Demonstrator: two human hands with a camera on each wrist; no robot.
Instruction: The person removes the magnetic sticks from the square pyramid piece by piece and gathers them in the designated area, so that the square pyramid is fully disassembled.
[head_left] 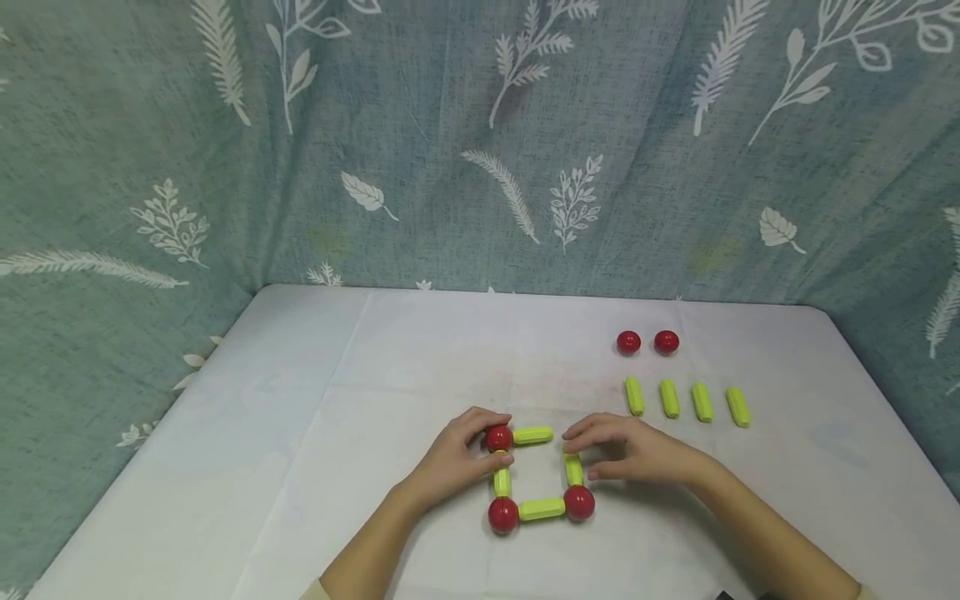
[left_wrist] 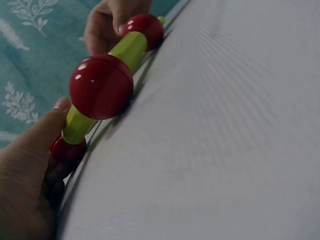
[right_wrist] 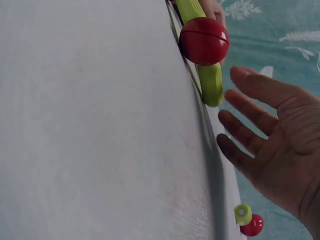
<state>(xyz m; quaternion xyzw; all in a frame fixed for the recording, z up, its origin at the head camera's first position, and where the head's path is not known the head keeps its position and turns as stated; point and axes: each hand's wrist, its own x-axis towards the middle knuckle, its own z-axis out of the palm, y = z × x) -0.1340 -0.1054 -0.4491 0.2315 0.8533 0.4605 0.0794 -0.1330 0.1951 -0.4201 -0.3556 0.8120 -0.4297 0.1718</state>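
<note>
On the white table lies an open-sided square of yellow-green rods and red balls. My left hand (head_left: 453, 460) holds the far-left red ball (head_left: 498, 437) between thumb and fingers, the thumb by the left rod (head_left: 502, 482). From that ball a far rod (head_left: 533, 435) points right, its other end free. The near-left ball (head_left: 503, 516) and near-right ball (head_left: 579, 503) are joined by a near rod (head_left: 542, 509). Beside the right rod (head_left: 573, 469), whose far end is free, my right hand (head_left: 633, 450) has its fingers spread; in the right wrist view a gap separates them from that rod (right_wrist: 210, 87).
Several loose rods (head_left: 701, 402) lie in a row on the right part of the table (head_left: 360, 375). Two loose red balls (head_left: 628, 342) sit behind them. A green leaf-patterned cloth (head_left: 435, 167) hangs behind the table and at its sides.
</note>
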